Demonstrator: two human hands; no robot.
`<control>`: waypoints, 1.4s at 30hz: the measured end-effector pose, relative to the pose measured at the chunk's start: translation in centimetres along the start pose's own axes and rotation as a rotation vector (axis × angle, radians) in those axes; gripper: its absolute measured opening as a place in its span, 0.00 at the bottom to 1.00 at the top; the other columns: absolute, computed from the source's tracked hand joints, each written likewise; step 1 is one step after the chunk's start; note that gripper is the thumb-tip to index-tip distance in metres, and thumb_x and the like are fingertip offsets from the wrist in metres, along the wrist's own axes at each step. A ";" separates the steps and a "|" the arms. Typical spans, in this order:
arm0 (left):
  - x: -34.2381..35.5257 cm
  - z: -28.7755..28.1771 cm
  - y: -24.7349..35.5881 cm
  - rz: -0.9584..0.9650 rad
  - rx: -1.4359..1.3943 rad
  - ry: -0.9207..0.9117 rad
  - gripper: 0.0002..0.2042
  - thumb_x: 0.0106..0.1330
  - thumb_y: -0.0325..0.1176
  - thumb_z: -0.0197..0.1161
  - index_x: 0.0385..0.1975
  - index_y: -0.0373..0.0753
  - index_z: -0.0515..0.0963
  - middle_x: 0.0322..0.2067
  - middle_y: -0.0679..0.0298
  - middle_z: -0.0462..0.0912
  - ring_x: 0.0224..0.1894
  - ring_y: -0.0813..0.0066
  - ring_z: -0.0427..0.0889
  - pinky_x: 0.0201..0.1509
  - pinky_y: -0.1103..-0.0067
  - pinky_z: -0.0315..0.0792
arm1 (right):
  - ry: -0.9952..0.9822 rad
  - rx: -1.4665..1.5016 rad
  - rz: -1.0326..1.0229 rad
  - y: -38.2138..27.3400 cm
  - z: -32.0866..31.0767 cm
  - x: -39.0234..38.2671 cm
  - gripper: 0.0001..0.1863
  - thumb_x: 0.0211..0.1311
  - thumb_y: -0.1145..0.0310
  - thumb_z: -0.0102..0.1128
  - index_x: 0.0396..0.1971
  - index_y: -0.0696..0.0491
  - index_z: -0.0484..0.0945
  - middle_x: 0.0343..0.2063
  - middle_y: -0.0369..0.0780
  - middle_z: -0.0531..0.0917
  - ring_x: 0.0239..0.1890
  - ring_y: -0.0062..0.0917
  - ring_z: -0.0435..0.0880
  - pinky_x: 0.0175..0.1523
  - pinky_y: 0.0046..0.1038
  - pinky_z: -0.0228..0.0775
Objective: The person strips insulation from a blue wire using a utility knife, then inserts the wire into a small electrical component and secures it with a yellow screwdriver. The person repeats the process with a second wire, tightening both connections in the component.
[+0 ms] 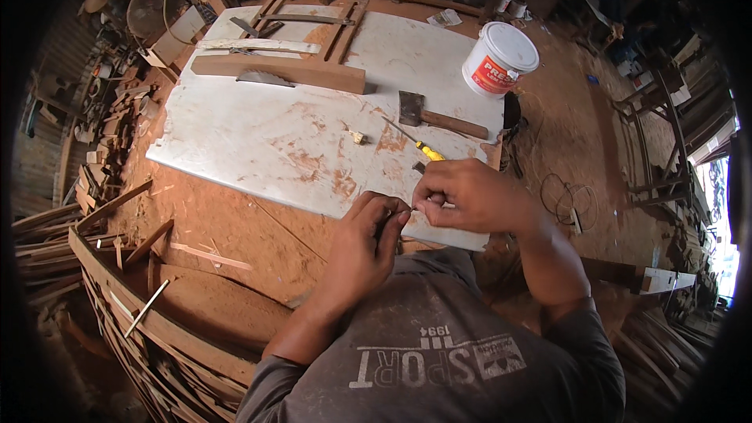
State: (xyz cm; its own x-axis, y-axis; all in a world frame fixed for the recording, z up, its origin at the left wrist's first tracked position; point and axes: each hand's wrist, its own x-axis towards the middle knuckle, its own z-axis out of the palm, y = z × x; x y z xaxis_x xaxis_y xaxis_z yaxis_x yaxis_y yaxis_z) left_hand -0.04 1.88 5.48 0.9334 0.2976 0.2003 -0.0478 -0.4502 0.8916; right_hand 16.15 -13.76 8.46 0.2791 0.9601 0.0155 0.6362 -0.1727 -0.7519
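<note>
Close together at the near edge of the white tabletop [258, 137], my left hand [368, 227] and my right hand [470, 194] both pinch with their fingertips. A tiny dark thing seems to sit between them, too small to name. Just beyond my right hand lies a screwdriver [428, 152] with a yellow handle, its shaft pointing away to the left. A small dark metal piece [418, 167] is partly hidden by that hand. Farther off rests a hatchet [456, 123] with a wooden handle and a dark, broad head. A small pale lump [358, 139] sits left of the screwdriver.
A lidded white bucket [501, 55] stands at the table's far right. Across the far left lie a wooden frame [278, 72] and a saw blade [265, 77]. A curved wooden structure [184, 341] is beside me at lower left, with wood offcuts [117, 121] beyond.
</note>
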 end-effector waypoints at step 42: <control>2.0 2.0 -8.1 -0.202 -0.654 0.457 0.08 0.74 0.29 0.61 0.43 0.31 0.80 0.34 0.66 0.82 0.35 0.83 0.77 0.41 0.83 0.73 | 0.311 0.083 0.267 -2.9 9.3 -3.3 0.28 0.71 0.68 0.55 0.70 0.46 0.67 0.37 0.49 0.83 0.36 0.43 0.85 0.42 0.39 0.79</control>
State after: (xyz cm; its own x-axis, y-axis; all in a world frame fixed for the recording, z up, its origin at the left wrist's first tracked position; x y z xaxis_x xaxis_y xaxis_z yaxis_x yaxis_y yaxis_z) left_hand 2.96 4.44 -2.16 0.7161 0.6974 0.0302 -0.2237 0.1883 0.9563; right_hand 6.66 -14.42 4.45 0.6382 0.7699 0.0010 0.4551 -0.3762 -0.8071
